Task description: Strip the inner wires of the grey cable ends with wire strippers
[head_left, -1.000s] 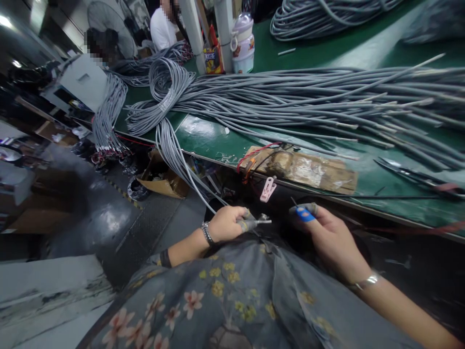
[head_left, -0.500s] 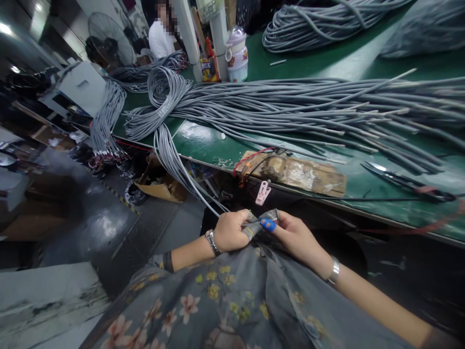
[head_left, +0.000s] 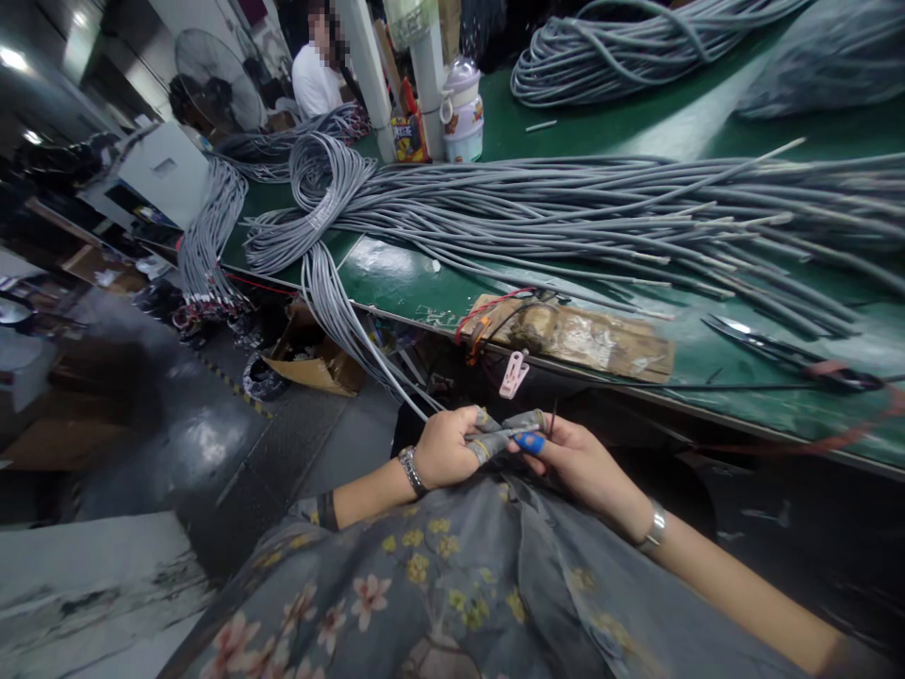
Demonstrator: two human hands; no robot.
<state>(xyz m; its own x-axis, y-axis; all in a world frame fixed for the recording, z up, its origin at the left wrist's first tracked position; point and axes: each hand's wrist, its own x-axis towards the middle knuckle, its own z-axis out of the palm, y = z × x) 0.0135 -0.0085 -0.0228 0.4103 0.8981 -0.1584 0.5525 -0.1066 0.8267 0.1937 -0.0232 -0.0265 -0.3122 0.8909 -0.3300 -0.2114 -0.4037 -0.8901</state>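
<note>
Right hand [head_left: 576, 462], pinching blue tool [head_left: 529, 441], met left hand [head_left: 444, 448], fingers [head_left: 485, 446] gripping cable [head_left: 422, 405].

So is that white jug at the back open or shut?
Shut: the jug stands upright on the green bench, with its pale domed lid seated on top.

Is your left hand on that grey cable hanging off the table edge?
Touching. The head view shows the left hand closed round the grey cable, which runs down from the table edge into its fist.
</note>
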